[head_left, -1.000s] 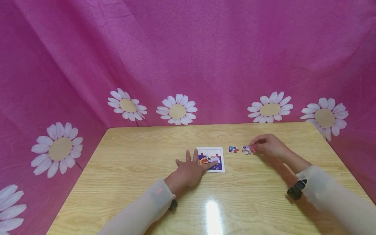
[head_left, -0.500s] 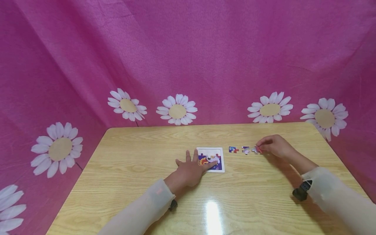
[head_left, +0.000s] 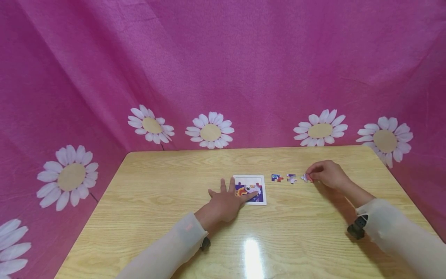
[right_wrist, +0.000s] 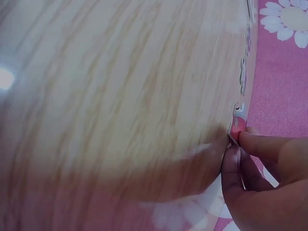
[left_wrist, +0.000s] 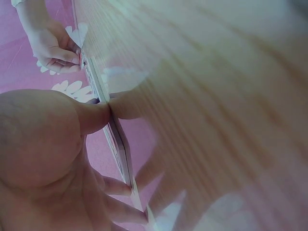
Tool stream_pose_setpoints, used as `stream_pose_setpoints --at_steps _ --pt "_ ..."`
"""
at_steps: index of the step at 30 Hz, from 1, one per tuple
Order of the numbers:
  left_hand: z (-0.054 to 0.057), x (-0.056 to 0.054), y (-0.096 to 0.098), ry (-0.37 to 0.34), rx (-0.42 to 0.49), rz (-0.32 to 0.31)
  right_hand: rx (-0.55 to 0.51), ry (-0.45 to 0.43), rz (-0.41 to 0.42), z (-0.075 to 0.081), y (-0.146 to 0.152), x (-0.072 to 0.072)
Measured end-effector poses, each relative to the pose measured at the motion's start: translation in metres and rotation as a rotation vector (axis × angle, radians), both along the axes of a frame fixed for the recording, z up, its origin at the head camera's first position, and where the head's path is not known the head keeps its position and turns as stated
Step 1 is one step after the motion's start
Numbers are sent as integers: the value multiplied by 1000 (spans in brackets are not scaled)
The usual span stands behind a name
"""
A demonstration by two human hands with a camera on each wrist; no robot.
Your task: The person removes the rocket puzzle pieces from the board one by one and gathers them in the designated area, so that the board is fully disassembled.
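Observation:
In the head view a small jigsaw puzzle point(head_left: 249, 188) lies in a white-rimmed tray, its lower part filled with purple and orange pieces and its upper strip pale. My left hand point(head_left: 226, 202) rests on the tray with spread, straight fingers, the thumb across the filled pieces. To the right, my right hand point(head_left: 329, 174) pinches a red and grey puzzle piece point(right_wrist: 237, 126) between thumb and fingertips, at table level. Two loose puzzle pieces sit between tray and hand: a blue and red piece point(head_left: 277, 178) and a purple and white piece point(head_left: 291, 178).
The wooden table point(head_left: 167, 186) extends around both hands, with a glare spot near its front. Behind it and at the sides hangs a pink curtain point(head_left: 244, 69) printed with white daisies. Dark wrist devices, such as the one on the right point(head_left: 357, 228), sit at the sleeves.
My right hand has drawn the red and grey puzzle piece to the right, away from the purple and white piece. The left hand has stayed in place on the tray.

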State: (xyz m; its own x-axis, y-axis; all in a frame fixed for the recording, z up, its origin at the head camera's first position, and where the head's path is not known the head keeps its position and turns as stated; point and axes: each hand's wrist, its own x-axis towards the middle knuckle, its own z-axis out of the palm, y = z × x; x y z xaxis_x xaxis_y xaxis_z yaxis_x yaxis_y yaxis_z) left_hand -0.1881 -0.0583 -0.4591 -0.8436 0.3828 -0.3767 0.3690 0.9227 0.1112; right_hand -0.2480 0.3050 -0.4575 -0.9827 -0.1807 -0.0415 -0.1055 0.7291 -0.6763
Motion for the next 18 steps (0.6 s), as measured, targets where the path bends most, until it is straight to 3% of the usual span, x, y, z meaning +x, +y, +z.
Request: stream_pose_setpoints --at_steps 7,18 --pt "-2 -1 0 12 -14 -8 64 31 5 -3 1 -2" --pt "0 0 0 10 -1 -4 26 21 7 -1 2 -1"
